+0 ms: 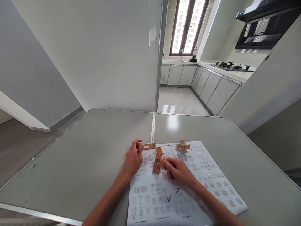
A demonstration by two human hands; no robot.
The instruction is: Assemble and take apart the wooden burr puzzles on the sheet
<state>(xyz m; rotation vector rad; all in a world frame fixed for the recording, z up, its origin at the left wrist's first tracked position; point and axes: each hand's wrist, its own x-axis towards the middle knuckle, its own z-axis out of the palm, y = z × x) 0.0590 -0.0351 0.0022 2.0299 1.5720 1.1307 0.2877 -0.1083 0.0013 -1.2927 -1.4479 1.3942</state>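
Observation:
Between the fingers and thumb of my left hand is one end of a flat slotted wooden puzzle piece, which points to the right. My right hand is closed on a notched wooden puzzle piece, tilted up to the left. Behind and below it shows another slotted wooden piece; I cannot tell whether it is held or resting on the paper. An assembled wooden cross-shaped puzzle sits farther back. Under the hands lies a printed instruction sheet with small diagrams and pen marks.
The grey table has a metal-trimmed edge and a seam down its middle. Near its left edge lies a small green bit. Past a white panel is a kitchen with a counter, a gas stove and a window.

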